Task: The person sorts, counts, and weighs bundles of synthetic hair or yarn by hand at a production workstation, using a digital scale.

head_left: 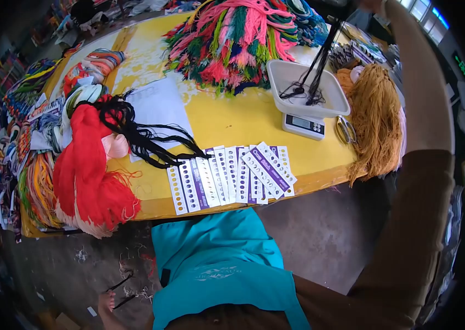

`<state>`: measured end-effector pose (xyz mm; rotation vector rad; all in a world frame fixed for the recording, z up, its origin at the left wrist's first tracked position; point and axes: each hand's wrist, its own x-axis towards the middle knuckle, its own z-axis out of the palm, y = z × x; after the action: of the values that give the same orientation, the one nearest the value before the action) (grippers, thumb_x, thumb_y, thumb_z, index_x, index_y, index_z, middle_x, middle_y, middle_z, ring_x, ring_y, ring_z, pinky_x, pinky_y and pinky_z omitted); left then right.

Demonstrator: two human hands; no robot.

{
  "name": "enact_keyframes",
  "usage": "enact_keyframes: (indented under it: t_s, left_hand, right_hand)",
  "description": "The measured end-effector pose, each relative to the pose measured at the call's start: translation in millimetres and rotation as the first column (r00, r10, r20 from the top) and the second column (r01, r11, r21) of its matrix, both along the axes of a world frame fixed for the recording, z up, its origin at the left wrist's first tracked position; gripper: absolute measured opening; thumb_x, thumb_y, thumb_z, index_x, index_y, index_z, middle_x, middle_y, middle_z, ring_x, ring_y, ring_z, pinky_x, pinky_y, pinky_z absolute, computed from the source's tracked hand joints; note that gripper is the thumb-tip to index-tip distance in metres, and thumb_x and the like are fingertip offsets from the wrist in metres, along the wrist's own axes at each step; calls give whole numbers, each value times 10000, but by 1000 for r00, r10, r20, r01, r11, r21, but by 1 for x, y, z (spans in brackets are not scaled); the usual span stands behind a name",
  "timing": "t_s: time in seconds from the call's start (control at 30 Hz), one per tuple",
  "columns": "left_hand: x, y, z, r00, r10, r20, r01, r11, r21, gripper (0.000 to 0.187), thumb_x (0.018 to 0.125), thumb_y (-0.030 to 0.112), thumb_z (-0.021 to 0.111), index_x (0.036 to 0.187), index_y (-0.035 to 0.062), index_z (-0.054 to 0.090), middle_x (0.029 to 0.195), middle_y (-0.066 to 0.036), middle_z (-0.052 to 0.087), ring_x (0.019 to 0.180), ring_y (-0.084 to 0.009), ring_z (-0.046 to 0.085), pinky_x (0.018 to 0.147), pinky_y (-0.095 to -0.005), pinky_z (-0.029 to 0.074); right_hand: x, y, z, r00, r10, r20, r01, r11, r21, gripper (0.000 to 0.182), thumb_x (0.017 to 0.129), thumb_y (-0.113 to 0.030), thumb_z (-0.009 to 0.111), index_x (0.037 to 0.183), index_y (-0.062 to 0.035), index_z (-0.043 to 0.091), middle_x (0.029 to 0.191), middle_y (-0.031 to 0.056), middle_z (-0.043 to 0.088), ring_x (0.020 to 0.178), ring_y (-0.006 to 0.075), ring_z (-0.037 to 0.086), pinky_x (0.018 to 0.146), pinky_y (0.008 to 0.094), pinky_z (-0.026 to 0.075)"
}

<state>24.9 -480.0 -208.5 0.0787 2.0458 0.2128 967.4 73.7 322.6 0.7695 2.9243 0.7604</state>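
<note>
My right hand point(373, 5) is raised at the top edge, partly cut off, with its fingers closed on a hank of black thread point(329, 47). The thread hangs down, its loose ends resting in a white plastic tray point(338, 108). Beneath the tray is a digital scale point(304, 126); its reading is too small to make out. Low at the left, my left hand point(107, 301) looks small, with curled fingers. Thin black strands point(121, 282) stick out beside it, apparently gripped. Another black hank point(150, 135) lies across the table's left half.
Punched shade cards point(232, 170) fan along the front edge of the yellow table point(221, 118). Red yarn point(86, 159) hangs over the left edge, tan yarn point(376, 118) over the right. Scissors point(346, 130) lie by the scale. Behind rises a multicoloured yarn pile point(238, 41). White paper point(161, 102) lies left.
</note>
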Motion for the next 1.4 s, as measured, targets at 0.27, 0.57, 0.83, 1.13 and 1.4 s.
enact_keyframes:
  t_s: [0.27, 0.57, 0.83, 1.13, 1.4]
  left_hand:
    - [23, 55, 3, 963, -258, -75, 259, 966, -1, 222, 872, 282, 525, 802, 75, 565, 545, 32, 366, 430, -96, 328, 391, -275, 256]
    - [78, 111, 1, 655, -597, -463, 708, 699, 100, 298, 812, 253, 558, 822, -18, 682, 711, -179, 657, 694, -257, 648, 656, -376, 480]
    - [114, 137, 14, 658, -634, -406, 742, 638, 207, 304, 798, 260, 587, 833, -19, 703, 689, -165, 659, 664, -252, 651, 634, -371, 476]
    - [141, 157, 22, 608, -674, -420, 788, 579, 211, 300, 804, 248, 613, 748, -36, 693, 592, -147, 615, 567, -211, 612, 559, -361, 455]
    - [187, 171, 66, 807, -571, -150, 574, 701, 423, 304, 916, 236, 567, 678, 47, 554, 532, 20, 466, 439, -74, 417, 407, -251, 290]
  right_hand:
    - [-12, -65, -230, 559, -800, -219, 816, 578, -27, 216, 834, -271, 581, 821, -82, 684, 791, 165, 679, 659, 337, 658, 597, 433, 522]
    - [-54, -177, -297, 458, -800, -388, 739, 585, -334, 224, 821, -277, 646, 989, -135, 694, 908, 76, 677, 792, 286, 651, 685, 406, 510]
    - [-36, -220, -295, 229, -591, -773, 702, 651, -290, 186, 807, -65, 642, 987, -98, 680, 1069, 27, 662, 711, 197, 635, 678, 305, 519]
    - [-32, -216, -320, 595, -581, -556, 730, 680, 70, 401, 725, -132, 719, 1099, -110, 577, 1319, 35, 503, 1200, 265, 479, 966, 400, 405]
    - [-28, -185, -347, 682, -513, -521, 663, 735, 144, 474, 669, -110, 765, 1075, -100, 519, 1349, 75, 486, 1238, 270, 465, 986, 417, 382]
